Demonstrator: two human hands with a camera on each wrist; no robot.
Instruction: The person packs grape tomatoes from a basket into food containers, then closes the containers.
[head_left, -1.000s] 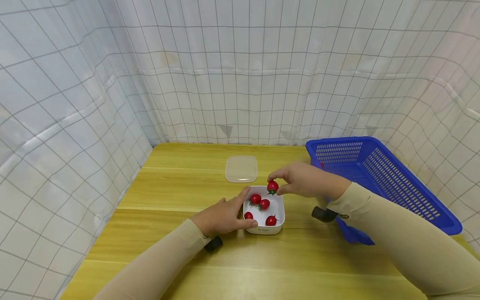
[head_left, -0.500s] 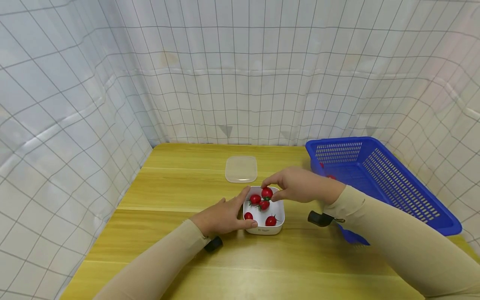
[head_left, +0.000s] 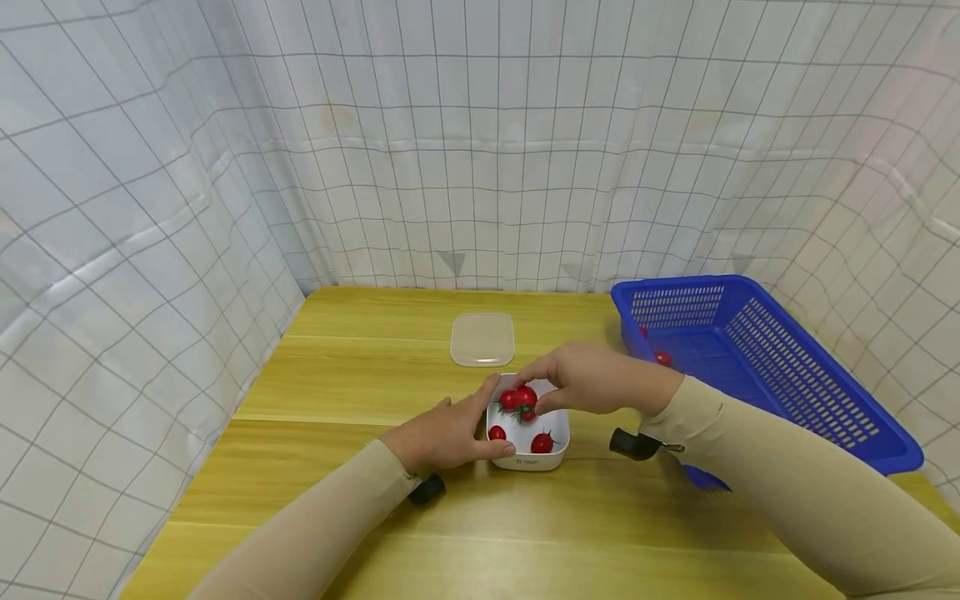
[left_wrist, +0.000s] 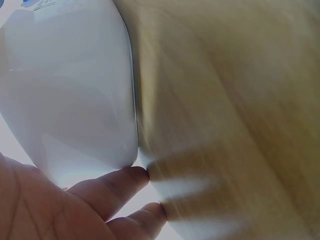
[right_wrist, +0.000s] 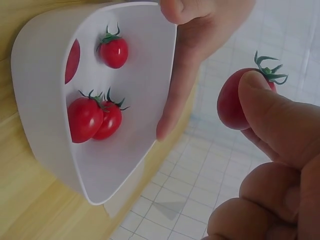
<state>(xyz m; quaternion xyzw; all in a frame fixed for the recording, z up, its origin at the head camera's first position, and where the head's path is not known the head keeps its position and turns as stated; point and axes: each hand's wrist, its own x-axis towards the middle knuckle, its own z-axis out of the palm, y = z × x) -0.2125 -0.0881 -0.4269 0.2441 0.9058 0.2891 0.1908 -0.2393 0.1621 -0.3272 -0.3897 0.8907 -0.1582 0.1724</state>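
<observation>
A small white square container stands on the table with several red cherry tomatoes inside, their green stems still on. My left hand holds it at the left side, thumb over the near rim and index finger along the outer wall. In the left wrist view, fingertips lie against the container's wall. My right hand pinches another cherry tomato between thumb and forefinger, above the container's far part. The right wrist view shows this tomato stem-up and apart from those lying inside.
A clear, flat square lid lies behind the container. To the right stands a blue perforated basket, with red tomatoes by its left wall; my right forearm partly hides it. A white grid-patterned curtain surrounds the wooden table.
My right hand has moved left and lower over the container, carrying the pinched tomato nearer to those inside. The left hand and container have stayed in place.
</observation>
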